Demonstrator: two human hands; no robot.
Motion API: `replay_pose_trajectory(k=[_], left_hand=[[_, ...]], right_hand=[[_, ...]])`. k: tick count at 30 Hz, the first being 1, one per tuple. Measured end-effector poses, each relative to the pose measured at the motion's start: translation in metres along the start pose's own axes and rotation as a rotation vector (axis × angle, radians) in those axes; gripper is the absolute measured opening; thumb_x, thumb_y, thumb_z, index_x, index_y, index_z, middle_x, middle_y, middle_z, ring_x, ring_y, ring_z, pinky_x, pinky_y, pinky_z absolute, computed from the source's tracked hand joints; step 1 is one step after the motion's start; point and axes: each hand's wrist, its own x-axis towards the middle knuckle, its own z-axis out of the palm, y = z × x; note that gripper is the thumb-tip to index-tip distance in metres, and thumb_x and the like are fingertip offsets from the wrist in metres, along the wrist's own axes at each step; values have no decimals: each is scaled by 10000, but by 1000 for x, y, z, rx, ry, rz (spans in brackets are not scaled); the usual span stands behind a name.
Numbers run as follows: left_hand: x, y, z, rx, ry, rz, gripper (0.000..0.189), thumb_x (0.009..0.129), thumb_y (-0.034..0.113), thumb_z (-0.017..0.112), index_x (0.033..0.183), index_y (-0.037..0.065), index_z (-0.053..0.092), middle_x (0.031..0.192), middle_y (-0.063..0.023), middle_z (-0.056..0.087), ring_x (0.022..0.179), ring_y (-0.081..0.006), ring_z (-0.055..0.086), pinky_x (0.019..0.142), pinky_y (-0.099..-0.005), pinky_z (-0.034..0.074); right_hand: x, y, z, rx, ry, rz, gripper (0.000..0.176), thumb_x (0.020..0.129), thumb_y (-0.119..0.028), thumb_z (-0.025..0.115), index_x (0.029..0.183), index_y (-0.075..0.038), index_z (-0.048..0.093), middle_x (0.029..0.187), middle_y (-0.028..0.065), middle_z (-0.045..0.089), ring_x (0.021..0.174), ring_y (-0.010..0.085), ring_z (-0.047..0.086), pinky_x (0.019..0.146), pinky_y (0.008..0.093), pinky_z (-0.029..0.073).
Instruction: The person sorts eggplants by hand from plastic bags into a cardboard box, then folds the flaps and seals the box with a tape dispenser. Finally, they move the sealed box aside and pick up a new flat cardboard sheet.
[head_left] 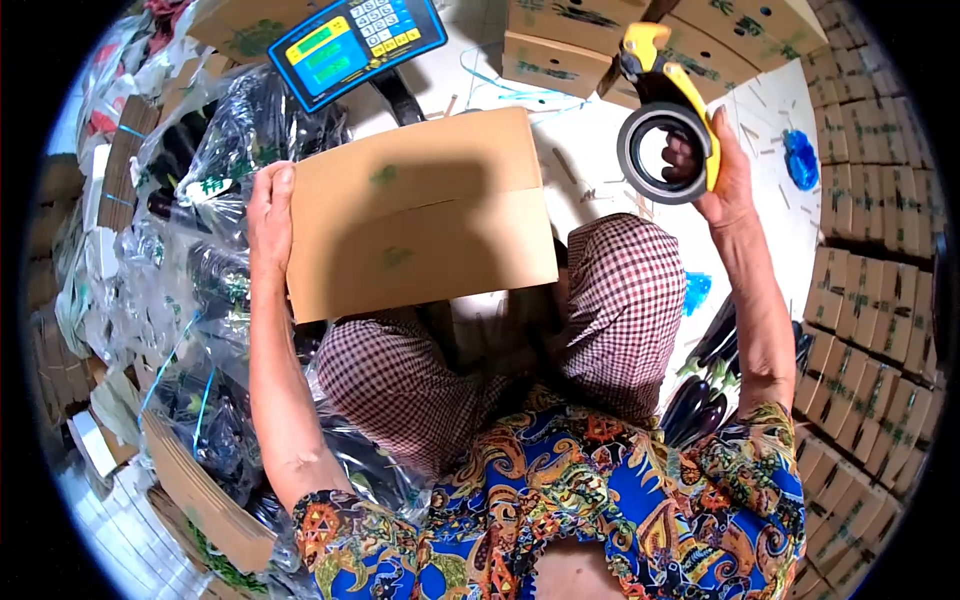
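My left hand [270, 215] grips the left edge of a cardboard box [420, 215], which sits tilted above my knees. A seam crosses the upper face of the box, and green print and a dark shadow show on it. Raised at the right, my right hand [727, 175] is closed around a yellow tape dispenser [682, 90]. The dispenser carries a dark-edged tape roll [628, 150], and my fingertips show through the roll's core. The dispenser is apart from the box.
A blue scale display [358, 45] stands beyond the box. Plastic-wrapped eggplants [230, 130] crowd the left, and loose eggplants [692, 405] lie by my right side. Stacked cartons [870, 190] line the right, with more cartons [560, 60] ahead. Flattened cardboard [205, 490] leans at lower left.
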Motion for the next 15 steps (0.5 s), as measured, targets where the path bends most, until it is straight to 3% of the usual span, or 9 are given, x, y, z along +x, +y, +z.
replay_pose_trajectory(k=[2, 4, 7, 8, 11, 12, 14, 15], left_hand=[[-1, 1, 1, 11, 4, 16, 384, 957, 390, 535, 1100, 40, 601, 1024, -68, 622, 954, -163, 552, 883, -296, 433], [-3, 1, 1, 19, 7, 25, 398, 950, 407, 536, 1100, 44, 601, 1017, -85, 626, 951, -178, 558, 882, -307, 436], [-6, 0, 2, -8, 15, 32, 393, 941, 404, 537, 1102, 51, 598, 1001, -120, 638, 943, -196, 577, 872, -327, 448], [-7, 1, 3, -5, 16, 43, 385, 950, 397, 526, 1105, 51, 598, 1002, -100, 633, 940, -180, 569, 870, -315, 444], [-11, 6, 7, -4, 8, 40, 388, 965, 389, 503, 1109, 40, 592, 1002, -77, 625, 934, -154, 560, 866, -297, 440], [-10, 5, 9, -22, 11, 49, 388, 956, 391, 513, 1106, 42, 593, 995, -98, 633, 931, -175, 575, 862, -310, 448], [-9, 2, 9, -62, 18, 65, 388, 938, 394, 534, 1102, 48, 595, 981, -140, 650, 925, -217, 605, 856, -337, 465], [-9, 4, 11, -79, 16, 76, 376, 934, 378, 538, 1102, 46, 591, 967, -152, 650, 909, -221, 611, 850, -332, 467]], right_hand=[[-10, -9, 68, -33, -92, 19, 445, 901, -476, 603, 1015, -47, 582, 696, 64, 586, 574, 114, 523, 516, 250, 476], [-7, 1, 110, 38, -284, 172, 427, 897, -474, 609, 973, -54, 578, 659, 57, 578, 532, 117, 527, 484, 239, 484], [4, 35, 155, -75, -231, 336, 417, 907, -466, 607, 941, -51, 590, 633, 53, 602, 463, 128, 558, 448, 250, 506], [16, 44, 154, -231, -374, 380, 504, 921, -520, 559, 1069, -40, 594, 745, 55, 614, 568, 101, 553, 534, 224, 502], [35, 66, 163, -355, -438, 358, 514, 874, -444, 672, 1139, -13, 584, 866, 48, 642, 699, 93, 612, 628, 211, 544], [41, 63, 169, -345, -460, 418, 476, 871, -375, 694, 1138, 1, 578, 867, 46, 640, 695, 89, 609, 626, 214, 544], [36, 56, 183, -490, -305, 391, 390, 856, -329, 709, 1063, -10, 625, 856, 17, 644, 683, 79, 599, 633, 218, 543], [60, 47, 156, -608, -444, 493, 349, 859, -265, 702, 1062, 3, 610, 894, 36, 668, 731, 97, 634, 681, 235, 558]])
